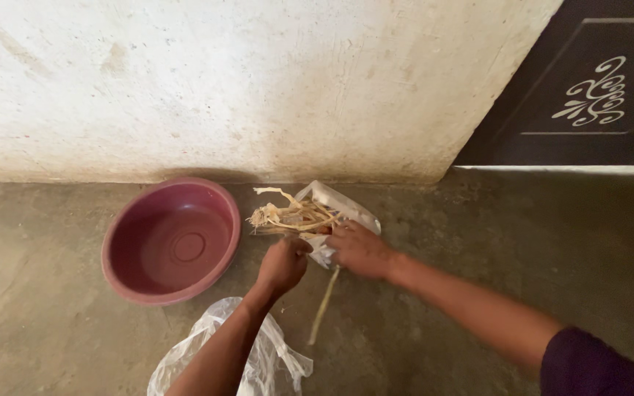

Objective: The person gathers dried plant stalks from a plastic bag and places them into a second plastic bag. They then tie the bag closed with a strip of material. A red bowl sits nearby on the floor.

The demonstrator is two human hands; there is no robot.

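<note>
Hands meet over the floor (478, 242) near the wall: left hand (282, 265) and right hand (359, 249), fingers curled shut on a bundle of dry pale roots (291, 215) over a white bag (339, 209), beside a maroon basin (172, 240).

Soft, even daylight fills the scene, neither harsh nor dim. The pale wall (258, 81) is the brightest part and looks slightly washed out, though its stains stay readable. The floor (522, 235) is duller and muddier in tone. Shadows are weak: a thin dark band lies under the wall's foot and a faint one under the bowl (170, 238) rim. The dark door (596, 88) loses detail. Straight lines bow at the edges, and the whole picture is a little soft.
</note>
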